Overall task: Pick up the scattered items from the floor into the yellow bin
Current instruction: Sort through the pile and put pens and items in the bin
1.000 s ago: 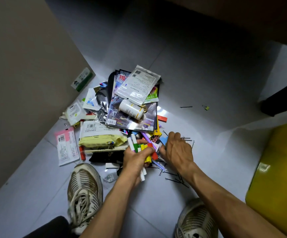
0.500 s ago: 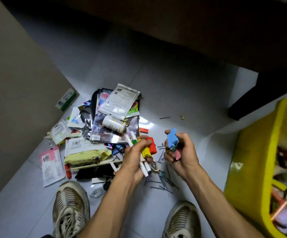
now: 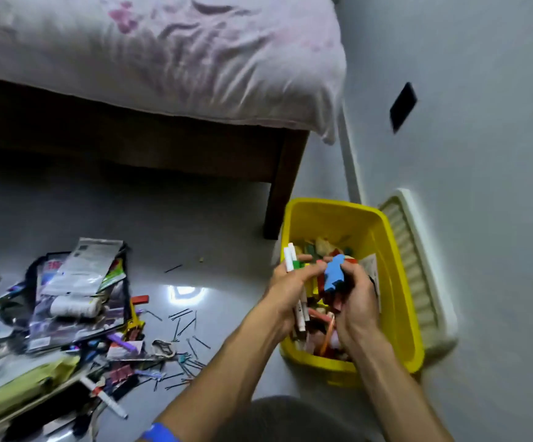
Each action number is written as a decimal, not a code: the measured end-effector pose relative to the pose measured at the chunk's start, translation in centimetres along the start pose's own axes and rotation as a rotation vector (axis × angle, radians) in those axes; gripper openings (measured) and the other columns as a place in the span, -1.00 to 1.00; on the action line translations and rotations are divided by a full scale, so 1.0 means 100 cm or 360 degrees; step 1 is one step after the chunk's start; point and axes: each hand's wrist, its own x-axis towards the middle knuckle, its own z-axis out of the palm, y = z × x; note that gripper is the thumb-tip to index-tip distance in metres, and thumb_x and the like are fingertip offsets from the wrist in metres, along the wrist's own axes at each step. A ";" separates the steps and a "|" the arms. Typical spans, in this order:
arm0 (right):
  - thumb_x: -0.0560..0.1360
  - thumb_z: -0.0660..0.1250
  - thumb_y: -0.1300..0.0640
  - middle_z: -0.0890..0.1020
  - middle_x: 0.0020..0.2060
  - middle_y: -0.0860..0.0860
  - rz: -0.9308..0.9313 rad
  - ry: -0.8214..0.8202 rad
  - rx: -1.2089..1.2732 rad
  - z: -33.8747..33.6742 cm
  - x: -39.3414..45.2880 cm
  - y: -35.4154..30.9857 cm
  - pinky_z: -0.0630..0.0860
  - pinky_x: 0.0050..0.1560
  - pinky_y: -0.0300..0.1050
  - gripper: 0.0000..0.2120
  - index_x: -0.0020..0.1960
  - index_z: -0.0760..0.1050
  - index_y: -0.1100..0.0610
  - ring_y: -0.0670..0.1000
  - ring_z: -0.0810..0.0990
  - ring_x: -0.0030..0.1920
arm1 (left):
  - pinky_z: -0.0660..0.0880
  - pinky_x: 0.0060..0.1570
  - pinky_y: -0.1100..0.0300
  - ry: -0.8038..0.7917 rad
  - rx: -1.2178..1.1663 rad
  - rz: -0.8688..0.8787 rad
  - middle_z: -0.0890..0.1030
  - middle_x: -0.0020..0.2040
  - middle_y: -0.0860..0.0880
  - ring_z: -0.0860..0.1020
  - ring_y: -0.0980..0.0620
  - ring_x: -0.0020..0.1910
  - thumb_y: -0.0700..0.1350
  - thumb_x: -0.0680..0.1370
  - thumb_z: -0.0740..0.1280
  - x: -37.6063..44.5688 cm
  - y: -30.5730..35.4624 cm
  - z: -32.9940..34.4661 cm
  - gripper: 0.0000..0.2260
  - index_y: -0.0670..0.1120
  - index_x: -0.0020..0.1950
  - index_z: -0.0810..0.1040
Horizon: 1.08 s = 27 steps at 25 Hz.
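A: so what's the count?
B: one yellow plastic bin [image 3: 396, 269], one white ribbed lid [image 3: 418, 269], two hands, one blue foam piece [image 3: 334, 276]. hairpins [image 3: 182, 327]? too many, can't tell.

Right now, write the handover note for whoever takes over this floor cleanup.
Left hand: grips a bundle of markers, held over the yellow bin.
Right hand: grips a blue piece and some small red bits, also over the bin.
Done: the bin already holds a mix of small items; this handful is not yet dropped.
Left: release both handfuls into the bin, then return to the pile on the floor: magazines and packets, a white bottle, a loose marker, binder clips and scattered hairpins.
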 end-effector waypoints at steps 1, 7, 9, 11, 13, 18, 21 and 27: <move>0.55 0.21 0.06 0.72 -0.20 0.07 -0.0022 0.0087 -0.0048 -0.012 0.003 -0.005 0.58 -0.31 -0.18 -0.70 -0.15 0.70 0.09 0.02 0.70 -0.20 | 0.60 -0.32 0.18 -0.0110 -0.0028 -0.0056 0.72 -0.04 -0.11 0.70 -0.04 -0.14 0.02 0.56 0.36 0.001 -0.003 0.007 -0.76 -0.08 0.13 0.61; 0.63 0.10 -0.07 0.58 0.26 -0.02 0.0022 0.0059 -0.0438 -0.036 0.014 0.005 0.34 0.37 -0.04 -0.59 0.32 0.52 0.11 -0.01 0.48 0.32 | 0.52 -0.10 0.28 0.0018 -0.0024 0.0027 0.62 0.21 0.11 0.60 0.20 0.06 0.31 0.60 0.03 0.010 -0.007 -0.014 -0.50 0.04 0.34 0.47; 0.63 0.12 -0.07 0.57 0.25 -0.03 0.0044 0.0028 -0.0563 -0.022 0.012 0.010 0.34 0.33 -0.07 -0.60 0.34 0.50 0.09 -0.01 0.47 0.33 | 0.43 0.09 0.27 0.0130 0.0040 0.0118 0.50 0.36 0.06 0.52 0.20 0.15 0.29 0.61 0.02 0.008 -0.006 -0.030 -0.49 0.04 0.40 0.44; 0.61 0.18 -0.05 0.62 0.18 -0.04 0.0016 0.0064 -0.0650 -0.004 0.008 0.015 0.42 0.30 -0.01 -0.68 0.23 0.58 0.02 0.02 0.53 0.27 | 0.37 0.25 0.20 0.0183 0.0046 0.0183 0.45 0.42 0.04 0.47 0.18 0.28 0.27 0.62 0.01 0.003 -0.004 -0.052 -0.49 0.03 0.42 0.43; 0.60 0.21 -0.03 0.64 0.10 -0.15 -0.0071 0.0001 -0.0749 0.017 0.001 0.028 0.46 0.29 0.06 -0.77 0.10 0.63 -0.10 -0.03 0.56 0.20 | 0.30 0.38 0.05 0.0279 0.0011 0.0212 0.45 0.43 0.01 0.41 0.06 0.39 0.25 0.63 0.03 -0.003 -0.006 -0.079 -0.47 -0.01 0.48 0.38; 0.64 0.17 0.12 0.68 0.05 -0.06 -0.0060 -0.0606 -0.1064 0.078 -0.025 0.106 0.56 0.09 -0.10 -0.76 0.04 0.62 -0.03 -0.03 0.65 0.07 | 0.55 0.03 0.14 0.0782 -0.0024 0.0267 0.67 0.08 0.00 0.63 0.04 0.07 0.05 0.66 0.15 -0.021 -0.032 -0.169 -0.73 0.01 0.18 0.58; 0.58 0.28 0.18 0.71 -0.09 -0.02 0.0177 -0.0818 -0.1459 0.090 -0.027 0.169 0.59 -0.13 -0.16 -0.83 -0.04 0.64 0.03 0.01 0.69 -0.13 | 0.48 -0.21 0.18 0.1106 0.0001 0.0094 0.68 -0.06 -0.09 0.62 -0.03 -0.13 -0.13 0.62 0.25 -0.034 -0.066 -0.237 -0.85 -0.08 0.08 0.61; 0.44 0.43 0.09 0.60 0.11 -0.07 0.0081 -0.1079 -0.2242 0.086 0.001 0.280 0.53 0.07 -0.10 -0.65 0.21 0.50 -0.04 0.02 0.59 0.08 | 0.51 -0.02 0.10 0.1709 0.0299 -0.0145 0.67 -0.03 -0.06 0.60 -0.09 -0.02 -0.23 0.52 0.32 -0.053 -0.122 -0.348 -0.86 -0.02 -0.05 0.61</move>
